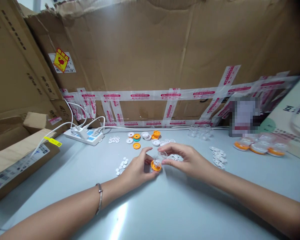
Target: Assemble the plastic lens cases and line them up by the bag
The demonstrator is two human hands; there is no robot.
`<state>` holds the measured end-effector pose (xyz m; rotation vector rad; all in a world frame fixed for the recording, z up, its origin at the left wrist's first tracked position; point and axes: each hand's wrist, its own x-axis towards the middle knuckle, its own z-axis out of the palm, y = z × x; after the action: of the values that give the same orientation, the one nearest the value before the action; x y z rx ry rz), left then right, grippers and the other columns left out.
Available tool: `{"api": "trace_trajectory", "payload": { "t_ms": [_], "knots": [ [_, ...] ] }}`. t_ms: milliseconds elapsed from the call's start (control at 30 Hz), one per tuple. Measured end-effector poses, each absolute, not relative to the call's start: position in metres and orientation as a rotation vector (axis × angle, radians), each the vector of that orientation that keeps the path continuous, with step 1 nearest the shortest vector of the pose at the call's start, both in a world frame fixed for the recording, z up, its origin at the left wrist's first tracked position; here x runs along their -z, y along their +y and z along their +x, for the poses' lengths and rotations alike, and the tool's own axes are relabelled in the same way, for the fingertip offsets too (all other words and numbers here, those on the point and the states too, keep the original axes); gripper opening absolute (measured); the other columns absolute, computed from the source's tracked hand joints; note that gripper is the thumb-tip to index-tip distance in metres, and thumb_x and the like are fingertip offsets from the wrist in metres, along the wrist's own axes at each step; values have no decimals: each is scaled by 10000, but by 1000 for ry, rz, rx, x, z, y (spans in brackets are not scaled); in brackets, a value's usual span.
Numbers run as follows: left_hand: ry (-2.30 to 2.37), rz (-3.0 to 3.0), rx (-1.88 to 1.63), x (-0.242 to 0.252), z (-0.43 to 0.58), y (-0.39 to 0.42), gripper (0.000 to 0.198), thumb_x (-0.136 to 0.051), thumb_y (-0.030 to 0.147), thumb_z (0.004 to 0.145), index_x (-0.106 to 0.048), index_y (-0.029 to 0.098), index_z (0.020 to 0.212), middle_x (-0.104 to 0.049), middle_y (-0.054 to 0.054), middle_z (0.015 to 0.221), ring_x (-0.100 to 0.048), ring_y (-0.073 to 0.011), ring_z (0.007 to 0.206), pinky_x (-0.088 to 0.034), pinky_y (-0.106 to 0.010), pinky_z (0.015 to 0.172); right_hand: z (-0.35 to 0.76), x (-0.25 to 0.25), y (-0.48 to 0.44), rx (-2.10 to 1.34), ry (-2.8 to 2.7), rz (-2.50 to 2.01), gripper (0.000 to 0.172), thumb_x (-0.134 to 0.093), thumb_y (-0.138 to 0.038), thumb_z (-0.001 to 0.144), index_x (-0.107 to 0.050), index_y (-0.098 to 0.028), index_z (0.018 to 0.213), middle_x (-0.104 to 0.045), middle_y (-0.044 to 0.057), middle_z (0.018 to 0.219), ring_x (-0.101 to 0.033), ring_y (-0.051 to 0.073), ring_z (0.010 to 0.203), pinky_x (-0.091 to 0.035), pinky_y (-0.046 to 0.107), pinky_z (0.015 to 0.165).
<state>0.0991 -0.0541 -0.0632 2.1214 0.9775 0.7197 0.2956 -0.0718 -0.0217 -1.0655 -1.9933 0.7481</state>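
My left hand [139, 166], on the arm with a bracelet, has its thumb and fingers closed round an orange ring-shaped base [156, 165] with white parts inside it. A clear plastic cup [162, 155] is pinched between the thumb and fingers of my right hand [181, 156], tilted just above the base. Beyond the hands lie orange and white round pieces [136, 146]. Small white discs [122, 165] are scattered left of my left hand, and flat white parts [218, 157] are piled right of my right hand.
A power strip [85, 136] with plugged cables sits at the back left, near an open cardboard box [22, 156]. Clear cups [200, 132] stand at the back. Several orange-based clear assemblies [262, 145] are at the right. A large carton [145, 60] walls off the back.
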Motion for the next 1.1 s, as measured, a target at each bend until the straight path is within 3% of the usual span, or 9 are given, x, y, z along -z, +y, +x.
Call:
{"api": "trace_trajectory", "payload": {
  "t_ms": [233, 667, 933, 1100],
  "knots": [
    [930, 2112, -743, 65, 99, -54, 617, -636, 225, 731, -305, 183, 1251, -644, -88, 971, -609, -202, 864, -479, -358, 788, 291, 29, -71, -689, -2055, -1005, 117, -617, -234, 782, -639, -220, 896, -676, 46, 972, -618, 205, 923, -476, 366, 835],
    [907, 2138, -746, 65, 100, -53, 574, -632, 179, 727, -329, 161, 1214, -646, -98, 980, -616, -196, 868, -482, -343, 784, 289, 37, -68, -721, -2143, -950, 116, -580, -162, 800, -634, -201, 896, -671, 39, 951, -615, 175, 898, -475, 338, 827],
    [887, 1964, -845, 61, 99, -55, 565, -658, 221, 742, -349, 182, 1213, -633, -83, 973, -588, -191, 911, -445, -378, 861, 288, 43, -69, -1060, -1943, -925, 288, -612, -204, 764, -592, -225, 1050, -643, 47, 1075, -621, 174, 977, -490, 371, 898],
    [803, 1531, -1068, 43, 105, -63, 431, -659, 241, 746, -416, 186, 1097, -618, -65, 944, -598, -185, 909, -455, -368, 854, 286, 21, -67, -1157, -1683, -968, 357, -678, -293, 711, -585, -217, 1047, -669, 57, 984, -639, 192, 921, -524, 381, 829]
  ]
}}
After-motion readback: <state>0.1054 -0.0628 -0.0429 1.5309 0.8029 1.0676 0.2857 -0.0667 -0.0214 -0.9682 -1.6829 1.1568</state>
